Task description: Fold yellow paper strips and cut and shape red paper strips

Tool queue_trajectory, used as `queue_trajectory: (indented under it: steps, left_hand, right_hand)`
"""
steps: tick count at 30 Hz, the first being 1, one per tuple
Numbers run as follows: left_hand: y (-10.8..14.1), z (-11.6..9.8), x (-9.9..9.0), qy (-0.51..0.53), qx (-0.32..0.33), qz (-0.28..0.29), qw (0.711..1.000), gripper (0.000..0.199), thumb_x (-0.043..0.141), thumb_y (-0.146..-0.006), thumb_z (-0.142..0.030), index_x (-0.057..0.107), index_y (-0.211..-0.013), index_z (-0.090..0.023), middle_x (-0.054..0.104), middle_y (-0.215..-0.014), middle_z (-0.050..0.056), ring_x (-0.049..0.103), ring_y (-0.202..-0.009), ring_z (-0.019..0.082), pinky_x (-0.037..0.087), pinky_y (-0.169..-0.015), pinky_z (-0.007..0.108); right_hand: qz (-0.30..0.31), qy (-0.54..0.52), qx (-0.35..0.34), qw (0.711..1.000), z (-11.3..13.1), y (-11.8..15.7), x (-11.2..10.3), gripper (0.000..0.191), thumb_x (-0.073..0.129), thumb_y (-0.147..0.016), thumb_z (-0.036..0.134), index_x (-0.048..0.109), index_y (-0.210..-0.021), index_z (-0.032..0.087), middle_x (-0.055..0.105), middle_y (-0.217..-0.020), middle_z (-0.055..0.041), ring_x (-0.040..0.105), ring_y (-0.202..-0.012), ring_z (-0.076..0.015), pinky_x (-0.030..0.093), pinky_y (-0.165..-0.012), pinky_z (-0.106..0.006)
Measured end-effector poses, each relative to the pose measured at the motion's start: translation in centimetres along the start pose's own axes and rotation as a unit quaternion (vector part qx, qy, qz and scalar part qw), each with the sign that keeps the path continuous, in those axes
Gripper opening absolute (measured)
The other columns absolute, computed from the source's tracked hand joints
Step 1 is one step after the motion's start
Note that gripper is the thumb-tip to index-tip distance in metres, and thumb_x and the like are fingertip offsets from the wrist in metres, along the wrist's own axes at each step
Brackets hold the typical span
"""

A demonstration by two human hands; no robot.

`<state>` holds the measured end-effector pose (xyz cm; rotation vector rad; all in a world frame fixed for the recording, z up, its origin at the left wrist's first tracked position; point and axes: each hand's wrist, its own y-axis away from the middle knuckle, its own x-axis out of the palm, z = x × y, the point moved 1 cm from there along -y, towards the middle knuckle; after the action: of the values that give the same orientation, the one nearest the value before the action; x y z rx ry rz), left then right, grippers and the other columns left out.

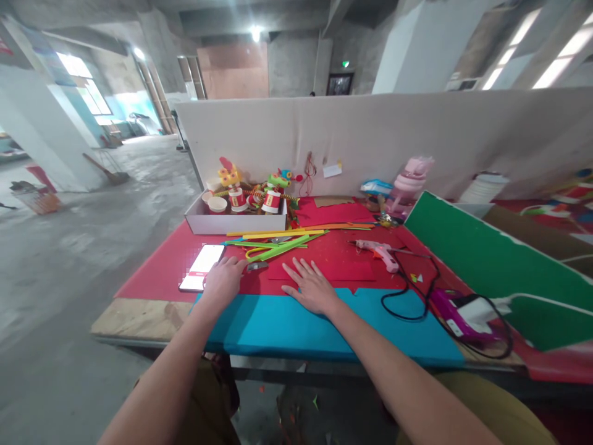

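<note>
The right forearm lies nearest; the right hand is spread wide, fingers on the red sheet; the left hand is by the phone, its grip I cannot tell; light, flat pressure should hold the sheet steady

A glue gun, coloured strips and concrete floor show a workshop.

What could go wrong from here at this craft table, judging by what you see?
The black cord loops over the blue sheet, so an arm might snag it and drag the glue gun. If that gun is hot, which I can't tell, the right hand could get burned moving toward it. The left hand might nudge the phone beside it.
</note>
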<state>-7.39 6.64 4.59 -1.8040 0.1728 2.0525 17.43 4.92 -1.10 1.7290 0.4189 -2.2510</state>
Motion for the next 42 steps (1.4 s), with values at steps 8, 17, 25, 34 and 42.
queue_trajectory:
  steps: [8, 17, 25, 34, 42]
  left_hand:
    - [0.04, 0.00, -0.06, -0.002, 0.012, -0.002, 1.000, 0.037, 0.044, -0.088, -0.017, 0.057, -0.122, -0.023, 0.063, -0.100, 0.008, 0.057, -0.097, 0.025, 0.042, -0.077, 0.035]
    - [0.17, 0.21, 0.02, -0.007, -0.014, 0.015, 1.000, 0.038, 0.043, -0.088, -0.018, 0.058, -0.123, -0.023, 0.063, -0.104, 0.010, 0.056, -0.101, 0.027, 0.043, -0.080, 0.037]
    - [0.21, -0.06, -0.50, 0.033, 0.009, 0.013, 0.999, 0.041, 0.046, -0.088, -0.020, 0.056, -0.127, -0.023, 0.064, -0.104, 0.010, 0.055, -0.101, 0.026, 0.044, -0.084, 0.036]
    - [0.80, 0.27, -0.54, 0.103, 0.053, 0.056, 0.992, 0.037, 0.051, -0.085, -0.018, 0.062, -0.120, -0.023, 0.064, -0.117, 0.008, 0.055, -0.109, 0.024, 0.044, -0.092, 0.035]
    - [0.98, 0.04, -0.04, 0.142, 0.076, 0.056, 0.985, 0.042, 0.050, -0.085, -0.016, 0.059, -0.125, -0.026, 0.061, -0.123, 0.006, 0.056, -0.109, 0.022, 0.044, -0.095, 0.034]
  right_hand:
    - [0.002, 0.005, 0.002, 1.000, 0.04, 0.04, -0.10, 0.074, 0.014, -0.087, 0.073, 0.019, -0.150, 0.034, 0.014, -0.158, -0.0046, 0.009, -0.146, -0.0249, 0.005, -0.117, -0.046]
    - [0.008, 0.004, 0.005, 1.000, 0.00, -0.02, 0.05, 0.073, 0.014, -0.088, 0.072, 0.018, -0.150, 0.034, 0.012, -0.159, -0.0032, 0.008, -0.146, -0.0253, 0.004, -0.117, -0.045]
    - [0.006, 0.004, 0.001, 1.000, 0.11, 0.11, -0.31, 0.070, 0.015, -0.088, 0.072, 0.020, -0.149, 0.038, 0.012, -0.159, -0.0027, 0.009, -0.146, -0.0252, 0.005, -0.117, -0.046]
    - [0.010, 0.001, 0.002, 1.000, 0.14, 0.09, -0.40, 0.070, 0.014, -0.088, 0.072, 0.022, -0.149, 0.037, 0.011, -0.159, -0.0009, 0.009, -0.146, -0.0258, 0.005, -0.117, -0.046]
    - [0.015, 0.000, -0.008, 1.000, 0.14, 0.05, -0.35, 0.070, 0.011, -0.089, 0.071, 0.020, -0.149, 0.037, 0.018, -0.157, 0.0042, 0.008, -0.145, -0.0281, 0.005, -0.117, -0.049]
